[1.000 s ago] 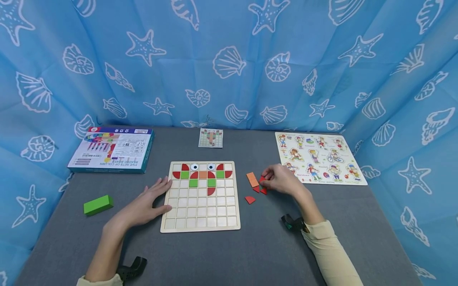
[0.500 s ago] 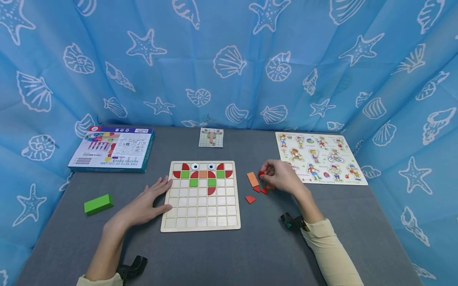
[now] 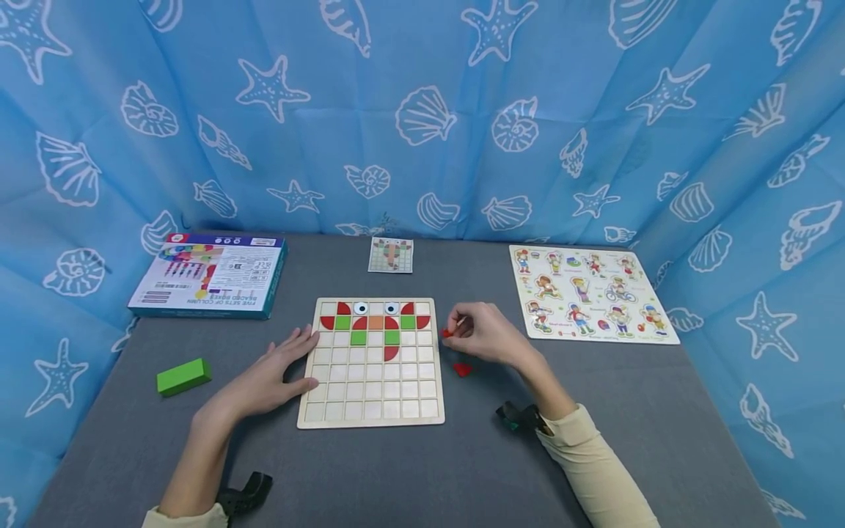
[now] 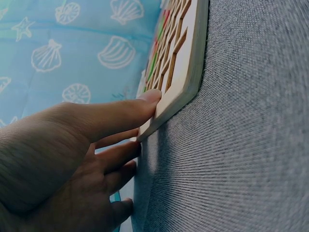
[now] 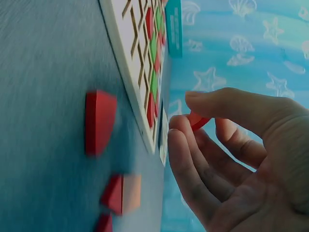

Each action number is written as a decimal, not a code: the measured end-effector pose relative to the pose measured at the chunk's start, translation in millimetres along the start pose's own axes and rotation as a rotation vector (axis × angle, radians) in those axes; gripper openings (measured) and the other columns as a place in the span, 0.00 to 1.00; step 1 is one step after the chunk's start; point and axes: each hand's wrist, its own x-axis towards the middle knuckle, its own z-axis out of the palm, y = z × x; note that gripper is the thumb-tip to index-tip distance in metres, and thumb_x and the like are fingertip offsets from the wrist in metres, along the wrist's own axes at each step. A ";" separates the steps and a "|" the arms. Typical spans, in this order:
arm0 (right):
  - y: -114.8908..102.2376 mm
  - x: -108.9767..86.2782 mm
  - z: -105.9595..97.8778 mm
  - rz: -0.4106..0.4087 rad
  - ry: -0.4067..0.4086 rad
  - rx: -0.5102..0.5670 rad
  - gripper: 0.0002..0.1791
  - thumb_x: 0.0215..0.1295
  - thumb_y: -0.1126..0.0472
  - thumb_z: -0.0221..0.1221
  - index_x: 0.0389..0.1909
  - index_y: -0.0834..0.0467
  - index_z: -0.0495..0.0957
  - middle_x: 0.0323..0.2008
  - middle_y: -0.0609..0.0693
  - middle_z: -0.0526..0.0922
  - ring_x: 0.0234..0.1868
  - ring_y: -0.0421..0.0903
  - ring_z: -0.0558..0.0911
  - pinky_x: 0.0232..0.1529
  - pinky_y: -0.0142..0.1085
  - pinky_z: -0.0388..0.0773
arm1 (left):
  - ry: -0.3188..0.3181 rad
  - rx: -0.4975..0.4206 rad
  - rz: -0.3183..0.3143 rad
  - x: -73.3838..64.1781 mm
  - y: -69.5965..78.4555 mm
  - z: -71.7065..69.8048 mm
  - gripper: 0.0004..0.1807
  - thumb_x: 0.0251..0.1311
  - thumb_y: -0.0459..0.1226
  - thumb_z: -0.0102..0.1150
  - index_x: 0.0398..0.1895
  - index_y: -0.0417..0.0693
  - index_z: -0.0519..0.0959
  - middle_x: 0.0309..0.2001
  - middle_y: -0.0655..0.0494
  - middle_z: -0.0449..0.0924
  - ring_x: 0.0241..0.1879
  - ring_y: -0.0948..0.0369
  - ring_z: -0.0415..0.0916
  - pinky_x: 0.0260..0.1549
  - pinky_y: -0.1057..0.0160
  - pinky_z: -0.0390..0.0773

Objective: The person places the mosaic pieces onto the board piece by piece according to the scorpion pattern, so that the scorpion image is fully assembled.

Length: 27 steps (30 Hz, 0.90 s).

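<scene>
The left hand (image 3: 264, 381) rests at the left edge of a pale wooden grid board (image 3: 373, 392). Its thumb lies on the rim in the left wrist view, with the other fingers loosely extended along the side. Red, green and orange pieces and two eye pieces fill cells in the board's upper rows. Just off the board's right edge, the right hand (image 3: 487, 334) pinches a small red piece (image 5: 199, 121) between thumb and fingertips. A loose red quarter-round piece (image 5: 100, 123) lies on the table below that hand. More red blocks and an orange block (image 5: 131, 193) show in the right wrist view.
A small pattern card (image 3: 391, 255) lies behind the board. At the back left is a flat box (image 3: 207, 275), with a green block (image 3: 183, 377) in front of it. A picture puzzle board (image 3: 587, 293) lies at the back right. A blue shell-print curtain (image 3: 422, 169) surrounds the table.
The right hand has picked up a red piece from the loose pieces and moved left with it to the board's right edge. The left hand has stayed in place.
</scene>
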 end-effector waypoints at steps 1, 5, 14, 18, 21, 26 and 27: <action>-1.7 1.9 3.0 -0.009 -0.015 0.003 0.10 0.63 0.66 0.75 0.32 0.57 0.81 0.30 0.49 0.87 0.30 0.39 0.84 0.34 0.28 0.82 | 0.001 0.000 0.004 -0.2 0.3 -0.1 0.48 0.72 0.47 0.70 0.87 0.42 0.58 0.88 0.35 0.49 0.87 0.31 0.43 0.80 0.20 0.43; -8.2 9.7 14.5 -0.054 -0.066 -0.003 0.11 0.63 0.65 0.76 0.31 0.57 0.81 0.30 0.48 0.84 0.30 0.38 0.82 0.35 0.27 0.82 | 0.002 -0.005 0.006 -0.9 0.4 -0.2 0.48 0.72 0.47 0.70 0.87 0.43 0.57 0.88 0.35 0.49 0.87 0.32 0.43 0.80 0.20 0.42; -19.7 24.6 36.5 -0.122 -0.143 -0.064 0.09 0.65 0.66 0.73 0.30 0.53 0.83 0.30 0.45 0.87 0.32 0.33 0.84 0.39 0.27 0.82 | 0.003 -0.008 0.004 0.1 -0.2 1.1 0.47 0.72 0.45 0.70 0.87 0.42 0.57 0.88 0.35 0.48 0.87 0.32 0.42 0.80 0.20 0.41; -25.8 29.5 46.6 -0.125 -0.152 -0.096 0.08 0.67 0.65 0.73 0.31 0.52 0.84 0.31 0.44 0.88 0.32 0.33 0.83 0.38 0.28 0.81 | 0.006 -0.004 -0.002 0.3 0.5 1.3 0.47 0.72 0.46 0.70 0.87 0.43 0.58 0.88 0.36 0.49 0.88 0.32 0.42 0.81 0.20 0.42; -33.6 33.4 56.1 -0.146 -0.162 -0.095 0.06 0.67 0.64 0.73 0.33 0.53 0.85 0.32 0.44 0.87 0.32 0.33 0.81 0.38 0.27 0.79 | 0.014 -0.004 0.007 -0.2 1.0 1.1 0.47 0.72 0.46 0.70 0.87 0.42 0.58 0.88 0.36 0.50 0.87 0.32 0.43 0.80 0.20 0.43; -52.5 43.3 75.4 -0.227 -0.205 -0.063 0.04 0.70 0.64 0.71 0.43 0.58 0.88 0.34 0.48 0.89 0.33 0.36 0.82 0.38 0.25 0.79 | 0.021 -0.006 0.012 -1.0 1.3 0.8 0.47 0.72 0.46 0.70 0.86 0.42 0.59 0.87 0.35 0.51 0.87 0.32 0.44 0.80 0.20 0.43; -56.6 45.7 79.5 -0.241 -0.216 -0.062 0.06 0.71 0.64 0.71 0.45 0.59 0.89 0.36 0.49 0.90 0.34 0.36 0.83 0.39 0.24 0.80 | 0.021 -0.005 0.011 -1.1 1.1 0.8 0.47 0.72 0.46 0.70 0.86 0.42 0.59 0.87 0.35 0.51 0.87 0.32 0.44 0.80 0.20 0.43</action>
